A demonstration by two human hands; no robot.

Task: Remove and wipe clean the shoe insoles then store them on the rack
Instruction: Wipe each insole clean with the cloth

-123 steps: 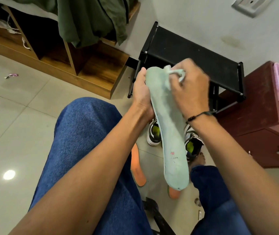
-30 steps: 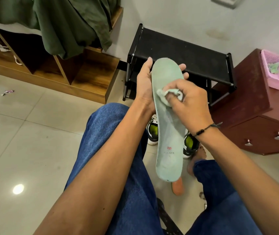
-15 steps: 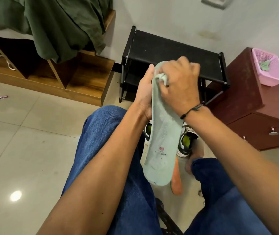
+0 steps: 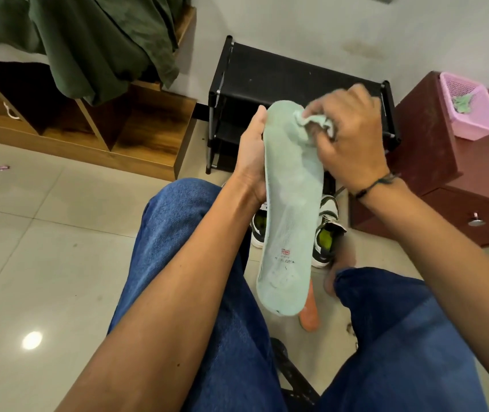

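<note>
the left hand (image 4: 252, 156) grips a pale green insole (image 4: 292, 209) along its left edge near the toe end, fingers curled behind it and thumb side toward the camera, holding it upright and slightly tilted above the lap with the heel end hanging down between the knees. small red and dark print shows near the heel. the right hand (image 4: 353, 138) has its fingers bunched around a crumpled pale green cloth (image 4: 314, 121), pressing it against the toe end of the insole. a dark beaded bracelet (image 4: 374, 185) sits on the right wrist. behind the hands stands a black shoe rack (image 4: 282, 75) against the wall. on the tiled floor (image 4: 44, 233) below the insole lie two white and black sneakers (image 4: 328, 233) with yellow-green linings, partly hidden, and an orange insole (image 4: 308, 316) whose end pokes out beneath the green one. the person wears blue jeans (image 4: 178, 233). to the right is a dark red cabinet (image 4: 433, 144) with a pink basket (image 4: 469, 108) on its top surface, something green inside it. at upper left a dark green garment (image 4: 103, 40) drapes over a wooden shelf unit (image 4: 148, 135).
</note>
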